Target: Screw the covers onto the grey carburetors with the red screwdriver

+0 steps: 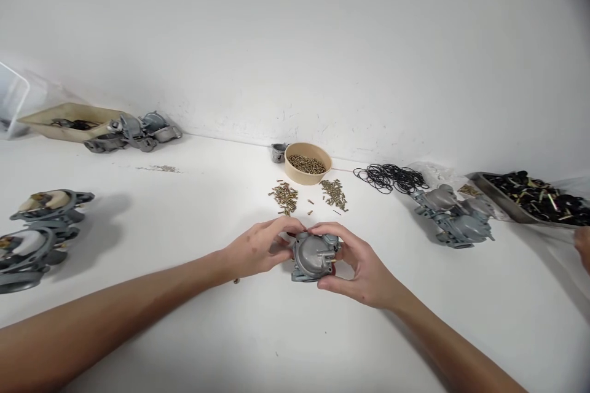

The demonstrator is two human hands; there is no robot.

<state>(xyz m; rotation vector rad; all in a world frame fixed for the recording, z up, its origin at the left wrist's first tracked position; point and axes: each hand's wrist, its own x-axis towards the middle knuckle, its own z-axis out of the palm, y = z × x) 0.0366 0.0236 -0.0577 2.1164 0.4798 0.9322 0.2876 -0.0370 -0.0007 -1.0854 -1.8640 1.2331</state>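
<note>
A grey metal carburetor (313,258) is held at the middle of the table, its rounded bowl facing up. My left hand (263,247) grips it from the left, fingertips at its far edge and thumb at its side. From the right, my right hand (362,267) wraps round it with fingers over the far side and thumb at the near edge. Just beyond the hands lie a pile of brass screws (284,196) and a second pile of small screws (334,193), with a couple of loose ones between. Part of the carburetor's underside is hidden.
A tan tub (308,178) full of screws stands behind the piles, beside a small grey bowl (278,153). Black rubber rings (391,178), carburetors (456,221) and a metal tray (500,199) sit right. More carburetors (43,227) lie left. Another person's hand (582,247) shows at the right edge.
</note>
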